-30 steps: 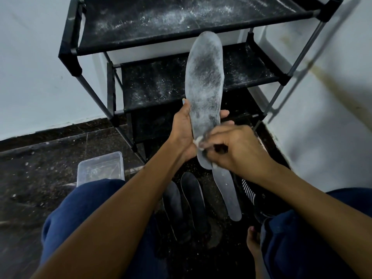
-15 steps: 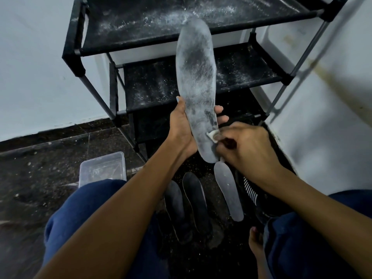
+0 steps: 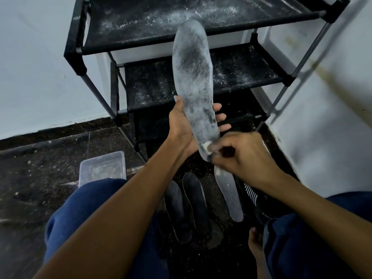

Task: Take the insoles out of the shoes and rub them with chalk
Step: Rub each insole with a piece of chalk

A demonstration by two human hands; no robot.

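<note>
Head view, nearest first: blue trouser knees (image 3: 84, 208) at lower left and lower right, bare forearms reaching forward between them, a bare foot (image 3: 255, 244) at the bottom beside the right knee. On the dark speckled floor (image 3: 30, 188) between the knees: two dark insoles (image 3: 187, 204) side by side, then a pale chalk-whitened insole (image 3: 229, 194) just to their right, and a dark shoe (image 3: 259, 202) with white stripes at its edge, partly hidden under the right forearm. Clear plastic box (image 3: 102, 168) on the floor by the left knee. Right hand (image 3: 245, 156) curled, fingertips pinching a small white piece of chalk (image 3: 205, 147) pressed against the heel end of the held insole (image 3: 193, 83). Left hand (image 3: 181, 125) cupped behind that insole near its lower third, thumb along the left edge, fingertips showing past the right edge, gripping it. Held insole upright, toe end up, surface grey-white with chalk and a darker patch around the middle. Behind it, a black shoe rack (image 3: 231, 71) with fabric shelves dusted in white powder, set in the corner of white walls (image 3: 40, 57).
</note>
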